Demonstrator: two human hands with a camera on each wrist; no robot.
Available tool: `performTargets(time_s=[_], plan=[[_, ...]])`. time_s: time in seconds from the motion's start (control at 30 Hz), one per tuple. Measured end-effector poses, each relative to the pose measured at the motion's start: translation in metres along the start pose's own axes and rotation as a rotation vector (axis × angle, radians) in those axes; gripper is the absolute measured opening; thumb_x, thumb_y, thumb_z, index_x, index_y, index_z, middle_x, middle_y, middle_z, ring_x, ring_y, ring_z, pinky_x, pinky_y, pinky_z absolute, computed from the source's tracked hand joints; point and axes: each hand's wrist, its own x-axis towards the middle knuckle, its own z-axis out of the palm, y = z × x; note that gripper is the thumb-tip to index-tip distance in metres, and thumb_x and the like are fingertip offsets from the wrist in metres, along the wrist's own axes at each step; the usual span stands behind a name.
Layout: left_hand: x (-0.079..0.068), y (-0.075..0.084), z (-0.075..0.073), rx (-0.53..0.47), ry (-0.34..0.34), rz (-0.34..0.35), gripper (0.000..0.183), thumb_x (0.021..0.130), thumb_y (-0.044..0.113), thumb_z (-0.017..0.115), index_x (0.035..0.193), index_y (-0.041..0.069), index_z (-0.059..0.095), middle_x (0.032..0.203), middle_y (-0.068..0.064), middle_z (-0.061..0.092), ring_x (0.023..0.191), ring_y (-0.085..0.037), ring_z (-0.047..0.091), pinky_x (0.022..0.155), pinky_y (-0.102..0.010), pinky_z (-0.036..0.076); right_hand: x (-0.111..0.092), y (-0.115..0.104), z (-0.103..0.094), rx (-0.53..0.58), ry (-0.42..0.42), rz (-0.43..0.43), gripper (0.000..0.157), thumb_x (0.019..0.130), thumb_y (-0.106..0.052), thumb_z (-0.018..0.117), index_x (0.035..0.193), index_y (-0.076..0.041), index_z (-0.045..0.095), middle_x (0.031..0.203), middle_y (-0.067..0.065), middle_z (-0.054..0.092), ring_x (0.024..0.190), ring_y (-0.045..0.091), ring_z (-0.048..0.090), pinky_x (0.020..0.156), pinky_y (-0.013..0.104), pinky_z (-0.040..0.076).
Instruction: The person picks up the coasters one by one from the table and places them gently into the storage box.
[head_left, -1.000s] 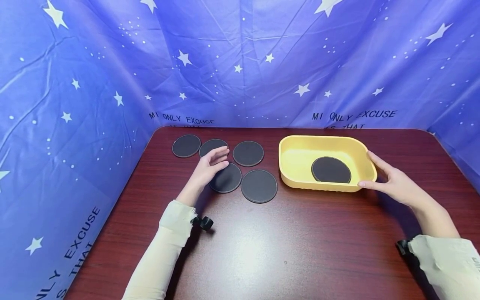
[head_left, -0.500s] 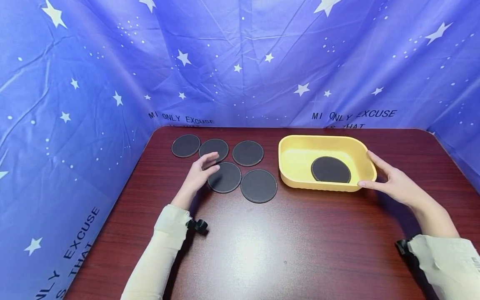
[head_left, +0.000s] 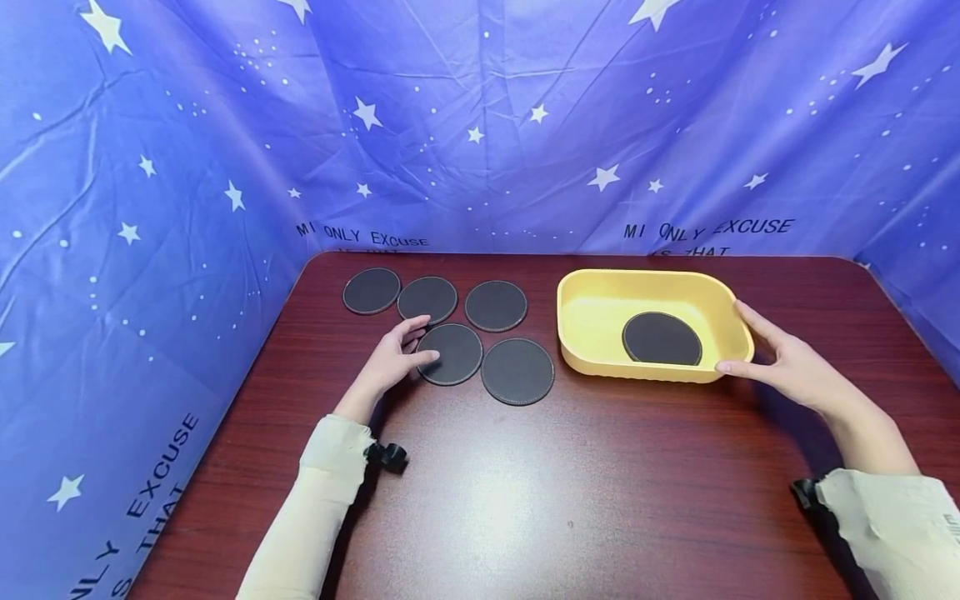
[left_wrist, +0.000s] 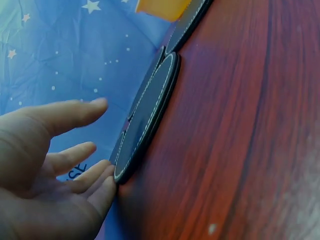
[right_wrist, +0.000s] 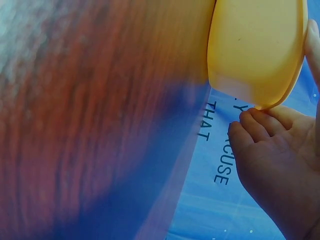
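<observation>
In the head view my left hand [head_left: 388, 360] is at the left edge of a round black coaster [head_left: 452, 358]. The left wrist view shows its fingertips at the rim of that coaster [left_wrist: 147, 120], the thumb raised apart from its face. My right hand [head_left: 787, 367] holds the right end of a yellow plastic bin [head_left: 600, 367], thumb on the near rim and fingers at the end wall. Another black coaster [head_left: 662, 339] lies in the bin. The right wrist view shows the fingers of my right hand [right_wrist: 280, 155] beneath the bin's end [right_wrist: 257, 60].
More coasters lie flat on the dark red table [head_left: 600, 500]: one at the far left [head_left: 372, 291], one beside it [head_left: 427, 300], one at the back [head_left: 497, 305] and one in front [head_left: 517, 372]. A blue starry curtain [head_left: 480, 167] hangs around the table.
My left hand has drawn back leftward from over the coasters and lowered to the left edge of the nearer-left one. The right hand and the bin have stayed still.
</observation>
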Motion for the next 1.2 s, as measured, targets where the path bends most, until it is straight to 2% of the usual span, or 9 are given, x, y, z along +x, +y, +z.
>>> performTargets(time_s=[0.2, 0.4, 0.63, 0.77, 0.9, 1.03, 1.2], plan=[[-0.003, -0.005, -0.005, 0.086, -0.096, 0.033, 0.083, 0.083, 0.0, 0.076, 0.153, -0.003, 0.03, 0.159, -0.024, 0.03, 0.148, -0.04, 0.03, 0.125, -0.049, 0.024, 0.0, -0.001, 0.0, 0.015, -0.006, -0.001, 0.096, 0.091, -0.011, 0.071, 0.161, -0.016, 0.005, 0.167, 0.017, 0.006, 0.124, -0.027, 0.021, 0.094, -0.011, 0.023], [-0.004, -0.008, -0.007, 0.151, -0.157, 0.093, 0.089, 0.08, -0.001, 0.079, 0.153, -0.004, 0.027, 0.157, -0.025, 0.029, 0.147, -0.042, 0.03, 0.125, -0.051, 0.025, 0.0, -0.001, 0.0, 0.002, -0.01, 0.006, 0.096, 0.091, -0.012, 0.071, 0.161, -0.017, 0.005, 0.167, 0.017, 0.005, 0.123, -0.028, 0.02, 0.093, -0.011, 0.021], [-0.004, -0.001, -0.008, 0.434, -0.211, 0.115, 0.097, 0.076, 0.012, 0.085, 0.155, 0.003, 0.028, 0.158, -0.021, 0.033, 0.144, -0.039, 0.032, 0.121, -0.053, 0.032, 0.0, -0.002, 0.0, 0.006, -0.012, 0.005, 0.097, 0.091, -0.011, 0.071, 0.161, -0.016, 0.004, 0.167, 0.017, 0.005, 0.123, -0.027, 0.02, 0.094, -0.011, 0.022], [-0.006, 0.003, -0.007, 0.539, -0.216, 0.172, 0.097, 0.075, 0.015, 0.086, 0.154, 0.001, 0.031, 0.159, -0.022, 0.033, 0.144, -0.042, 0.028, 0.119, -0.058, 0.03, 0.0, -0.002, 0.0, 0.005, -0.008, 0.007, 0.097, 0.091, -0.011, 0.071, 0.161, -0.017, 0.005, 0.167, 0.017, 0.005, 0.124, -0.027, 0.019, 0.094, -0.011, 0.021], [-0.006, 0.003, -0.003, 0.57, -0.205, 0.211, 0.093, 0.074, 0.015, 0.086, 0.151, 0.001, 0.036, 0.158, -0.022, 0.033, 0.144, -0.043, 0.027, 0.118, -0.061, 0.029, -0.001, -0.001, 0.0, 0.015, -0.003, 0.007, 0.096, 0.091, -0.01, 0.071, 0.161, -0.017, 0.005, 0.167, 0.018, 0.007, 0.125, -0.027, 0.02, 0.095, -0.01, 0.023], [-0.006, 0.003, 0.0, 0.546, -0.187, 0.186, 0.094, 0.073, 0.014, 0.087, 0.151, 0.006, 0.036, 0.154, -0.022, 0.032, 0.14, -0.042, 0.027, 0.116, -0.061, 0.03, -0.001, -0.001, 0.002, 0.036, -0.004, -0.003, 0.095, 0.091, -0.007, 0.071, 0.161, -0.015, 0.006, 0.167, 0.018, 0.008, 0.124, -0.026, 0.025, 0.094, -0.009, 0.026], [-0.008, 0.005, 0.002, 0.495, -0.149, 0.151, 0.105, 0.071, 0.013, 0.09, 0.155, 0.008, 0.027, 0.147, -0.023, 0.029, 0.135, -0.04, 0.03, 0.116, -0.06, 0.032, -0.001, -0.002, 0.002, 0.036, -0.005, 0.005, 0.095, 0.091, -0.008, 0.071, 0.161, -0.016, 0.006, 0.167, 0.018, 0.009, 0.121, -0.026, 0.028, 0.093, -0.008, 0.028]])
